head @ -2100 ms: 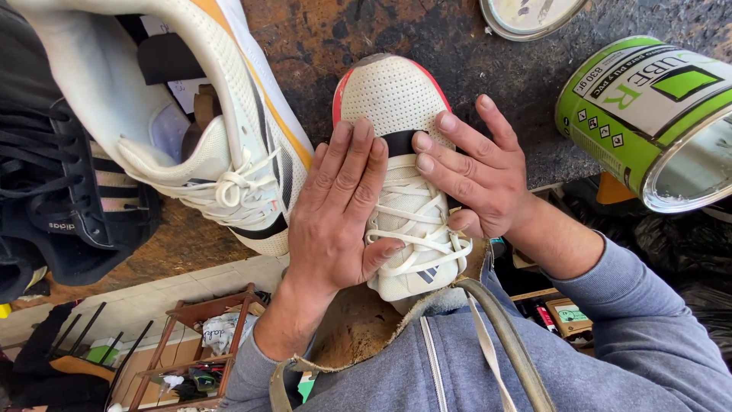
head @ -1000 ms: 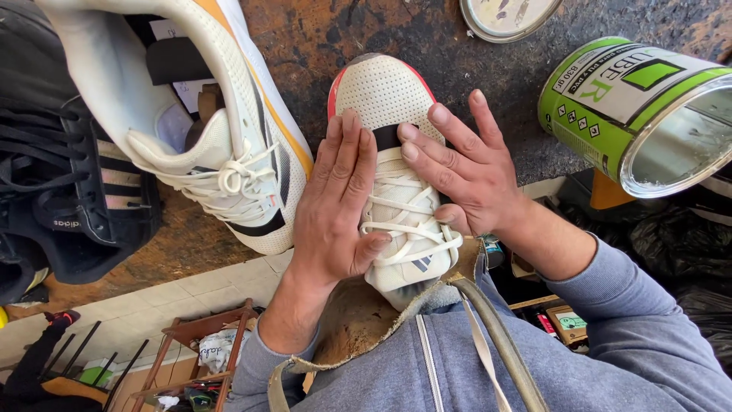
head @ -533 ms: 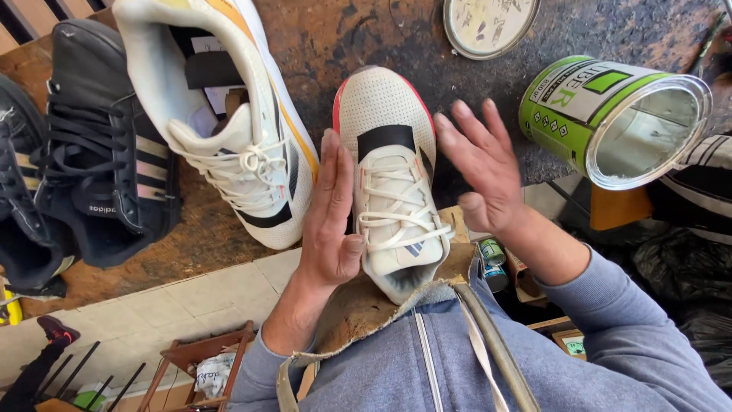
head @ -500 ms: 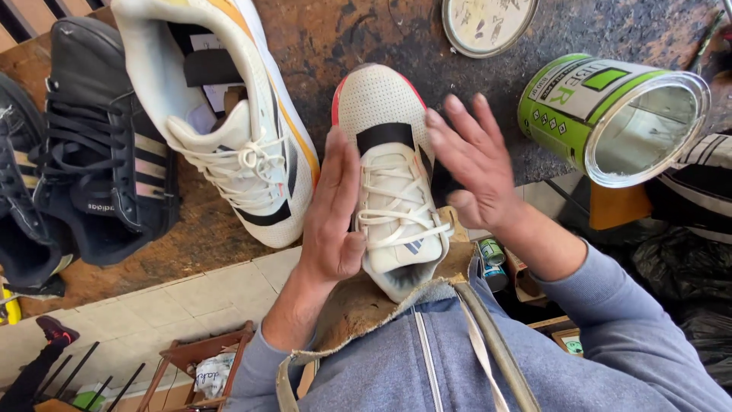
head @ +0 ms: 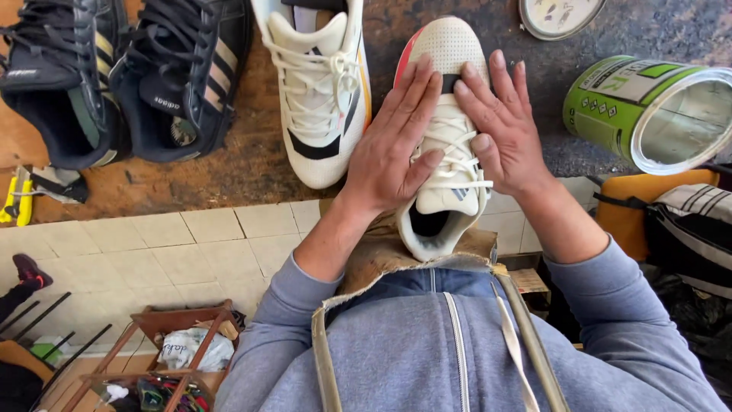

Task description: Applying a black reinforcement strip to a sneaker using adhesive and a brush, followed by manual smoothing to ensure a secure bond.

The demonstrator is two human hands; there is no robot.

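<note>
Both hands lay flat on the white laced shoe (head: 448, 145), fingers stretched out and not curled round anything. The left hand (head: 393, 149) pressed along the shoe's left side, its thumb lying across the laces, and the right hand (head: 499, 126) covered the laces from the other side, fingertips reaching toward the perforated toe. Neither hand had closed on the shoe; they held it down by palm pressure alone.

The shoe sat toe-away from the person, its heel opening propped on a worn brown pad (head: 396, 255) at the person's lap, its toe out over the dark worktop (head: 252, 152). It looked light and soft in the upper, likely to give under the palms, with a stiffer sole beneath; the mesh would grip well enough, I judged. The heel collar or the sides of the sole seemed the firmest places to take hold.

Just left of it, close to the left hand's fingers, lay a second white shoe (head: 316, 91), and beyond that two black striped shoes (head: 122, 76). To the right an open green tin (head: 648, 111) lay on its side, near the right hand, and a round dial (head: 557, 15) sat above. Room was tight at both sides; the freest way seemed to be straight back toward the lap.
</note>
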